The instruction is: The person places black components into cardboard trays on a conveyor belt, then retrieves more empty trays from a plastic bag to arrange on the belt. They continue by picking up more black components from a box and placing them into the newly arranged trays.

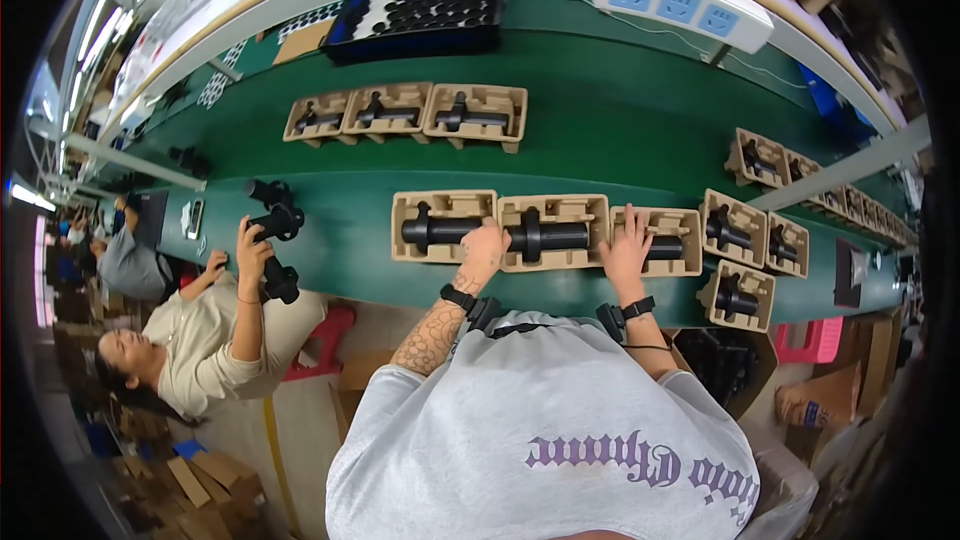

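Observation:
Three brown molded-pulp trays stand in a row in front of me, each with a black tubular part lying in it. My left hand (485,248) has its fingers curled round the right end of the black tubular part (440,231) in the left tray (403,202). The middle tray (590,207) carries another collared black tube (560,236) between my hands. Over the left end of the right tray (685,215), my right hand (628,248) lies with fingers stretched and spread, beside the black part (665,247) there. What its palm touches is hidden.
More filled trays (735,225) stand close on the right, and three (475,120) at the back. A power strip (680,2) hangs from the shelf above. At left, a seated co-worker's hand (254,248) holds up a black part. A grey post (850,172) slants at right.

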The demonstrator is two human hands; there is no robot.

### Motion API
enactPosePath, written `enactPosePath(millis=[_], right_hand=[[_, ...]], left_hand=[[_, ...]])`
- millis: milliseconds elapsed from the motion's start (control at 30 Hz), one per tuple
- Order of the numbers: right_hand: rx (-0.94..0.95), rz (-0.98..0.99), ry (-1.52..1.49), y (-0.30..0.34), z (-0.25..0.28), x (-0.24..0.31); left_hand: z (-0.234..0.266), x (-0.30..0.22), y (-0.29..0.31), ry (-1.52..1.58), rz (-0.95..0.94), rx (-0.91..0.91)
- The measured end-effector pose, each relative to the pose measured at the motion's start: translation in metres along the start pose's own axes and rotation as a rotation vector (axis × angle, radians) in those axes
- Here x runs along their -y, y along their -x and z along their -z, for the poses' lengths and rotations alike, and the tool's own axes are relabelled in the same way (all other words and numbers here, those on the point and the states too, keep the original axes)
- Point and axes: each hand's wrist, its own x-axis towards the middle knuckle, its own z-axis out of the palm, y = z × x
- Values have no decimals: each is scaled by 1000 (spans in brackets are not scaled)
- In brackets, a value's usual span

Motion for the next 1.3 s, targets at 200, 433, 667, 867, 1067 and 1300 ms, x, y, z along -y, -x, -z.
enactPosePath(millis=[200, 433, 667, 867, 1067, 1300], right_hand=[[0, -82, 97, 5, -7, 5], [6, -134, -102, -7, 25, 10], [-124, -183, -40, -61, 174, -6], [-335, -255, 228, -82, 232, -66], [-282, -357, 340, -94, 217, -80], [-195, -354, 294, -130, 174, -103]], left_hand=[[-5, 7, -3, 36, -35, 43], [56, -11, -4, 99, -40, 107], [151, -103, -60, 310, -260, 33], [127, -197, -140, 418, -455, 26], [67, -217, -177, 446, -412, 160], [38, -204, -204, 419, -378, 99]])
